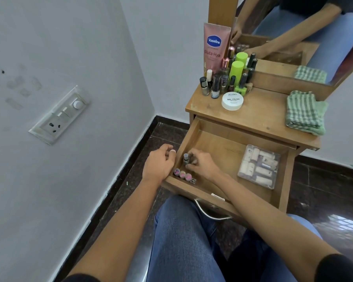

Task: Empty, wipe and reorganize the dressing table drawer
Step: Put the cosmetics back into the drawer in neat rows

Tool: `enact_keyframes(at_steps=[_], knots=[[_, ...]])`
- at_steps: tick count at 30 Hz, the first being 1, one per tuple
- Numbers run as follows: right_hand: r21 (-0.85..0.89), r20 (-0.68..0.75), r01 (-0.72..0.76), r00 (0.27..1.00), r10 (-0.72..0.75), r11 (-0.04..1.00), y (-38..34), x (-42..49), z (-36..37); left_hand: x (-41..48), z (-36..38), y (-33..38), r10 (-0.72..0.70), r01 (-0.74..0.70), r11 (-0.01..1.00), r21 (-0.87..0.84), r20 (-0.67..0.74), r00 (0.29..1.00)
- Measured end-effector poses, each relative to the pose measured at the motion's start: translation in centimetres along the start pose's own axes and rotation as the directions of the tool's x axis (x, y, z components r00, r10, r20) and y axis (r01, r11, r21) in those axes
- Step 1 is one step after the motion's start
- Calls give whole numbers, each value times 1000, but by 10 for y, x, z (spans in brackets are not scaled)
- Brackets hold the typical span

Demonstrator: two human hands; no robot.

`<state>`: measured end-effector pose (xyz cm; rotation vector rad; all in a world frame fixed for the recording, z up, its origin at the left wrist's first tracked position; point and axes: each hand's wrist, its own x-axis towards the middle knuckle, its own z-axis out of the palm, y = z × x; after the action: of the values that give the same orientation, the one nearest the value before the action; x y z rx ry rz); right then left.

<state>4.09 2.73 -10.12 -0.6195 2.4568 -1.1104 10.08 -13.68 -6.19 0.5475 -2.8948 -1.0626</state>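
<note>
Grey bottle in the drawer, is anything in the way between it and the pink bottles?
Nothing visible is. The right hand grips the grey bottle just behind the pink bottles in the drawer; only its own fingers lie between.

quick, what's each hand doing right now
Left hand: fingers curled beside the wooden drawer; whether it holds anything cannot be told.
Right hand: holding a small grey-capped nail polish bottle.
</note>
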Motion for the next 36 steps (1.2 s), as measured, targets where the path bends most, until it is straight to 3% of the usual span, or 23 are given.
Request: enact_keyframes(at_steps=[19,21,24,29,36], knots=[[-54,68,-2,998,6,999,-3,0,-6,-1,-1,2,-9,9,1000,4,16,1000],[-76,1,11,1000,-11,997,-6,-1,-22,-1,-1,2,-12,11,1000,11,20,1000],[-82,-221,56,973,-73,995,-21,4,-59,-1,-1,1,-4,4,1000,18,15,1000],[-21,-587,123,802,-111,992,-48,25,-129,-2,-2,1,6,-5,1000,-18,9,1000],[-61,-783,5,619,-50,998,-31,42,-195,-1,-1,0,13,-12,999,-44,5,1000]])
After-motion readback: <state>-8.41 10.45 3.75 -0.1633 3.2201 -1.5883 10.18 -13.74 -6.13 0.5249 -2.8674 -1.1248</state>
